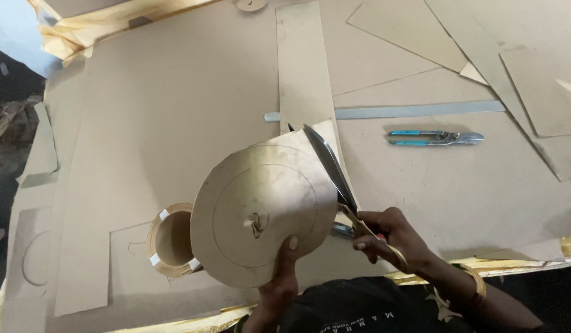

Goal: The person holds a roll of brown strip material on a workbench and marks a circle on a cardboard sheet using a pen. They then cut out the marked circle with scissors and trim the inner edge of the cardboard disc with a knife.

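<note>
Cardboard sheets cover the desk [174, 111]. Left hand [282, 277] closes its grip on a cardboard disc [261, 213]; right hand [384, 234] squeezes scissors [334, 172] cutting its edge.

Both hands work low in the frame, just right of centre. The left hand [279, 280] rises from the bottom edge, thumb pressed flat and upright, fingers hidden behind. The right hand [387, 237], at lower right, is curled in a closed grip, wrist angled down towards the corner.
</note>
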